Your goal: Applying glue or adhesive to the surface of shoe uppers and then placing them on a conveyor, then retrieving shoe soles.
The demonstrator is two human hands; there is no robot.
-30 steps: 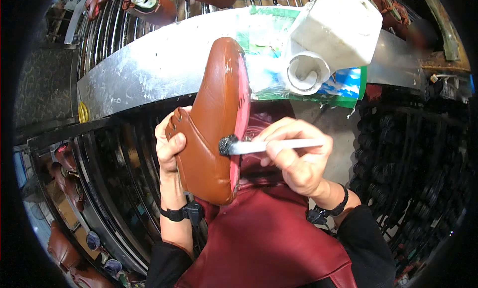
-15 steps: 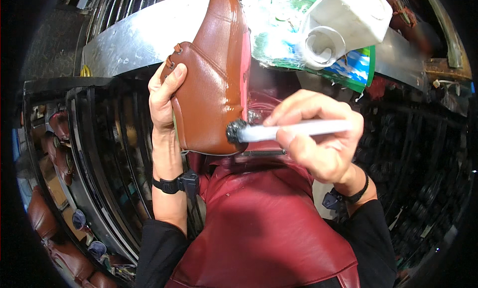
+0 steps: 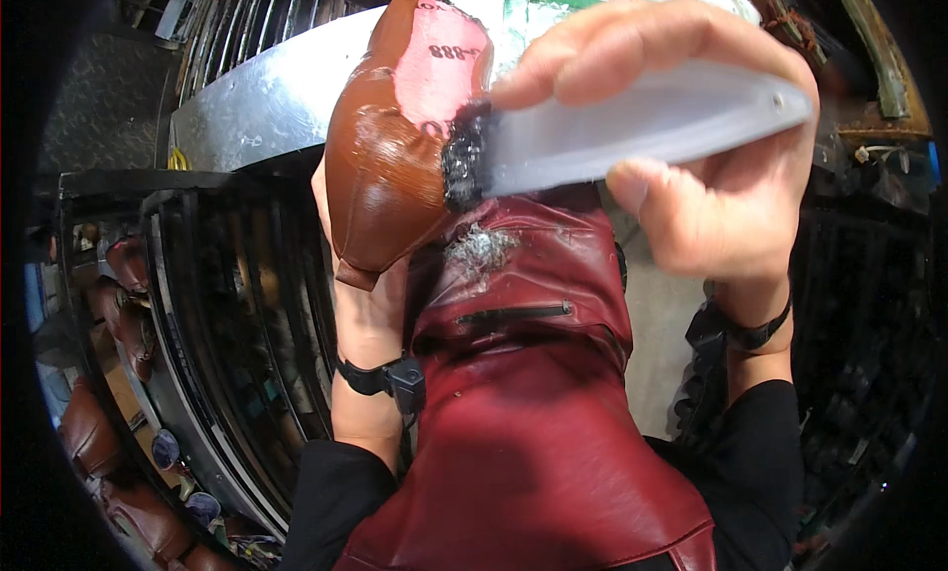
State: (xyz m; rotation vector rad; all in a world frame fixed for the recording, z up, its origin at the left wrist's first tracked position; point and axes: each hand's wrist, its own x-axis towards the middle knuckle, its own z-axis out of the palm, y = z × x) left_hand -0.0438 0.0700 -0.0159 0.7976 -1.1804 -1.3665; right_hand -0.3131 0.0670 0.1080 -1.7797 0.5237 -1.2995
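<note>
Brushwork on a brown shoe [image 3: 380,181], seen from above. The right hand [image 3: 713,205] is curled about the white handle [image 3: 632,131] of a brush, its fingers along the far edge and the thumb against the near edge. The handle lies nearly level across the view, its black bristles [image 3: 464,161] pointing left and touching the shoe where brown upper meets pink sole [image 3: 434,72]. The left hand [image 3: 319,183] holds the shoe from its left and underside; only a sliver shows, the fingers are hidden, and their spread cannot be told. The shoe is raised before the person, above the upper part of a dark red apron [image 3: 533,443] and in front of a metal bench [image 3: 257,126]. Its heel end, with a small tab [image 3: 356,276], faces the person; the toe points away. The long axis, foreshortened, runs away and slightly to the right, with the sole turned up and rightward.
</note>
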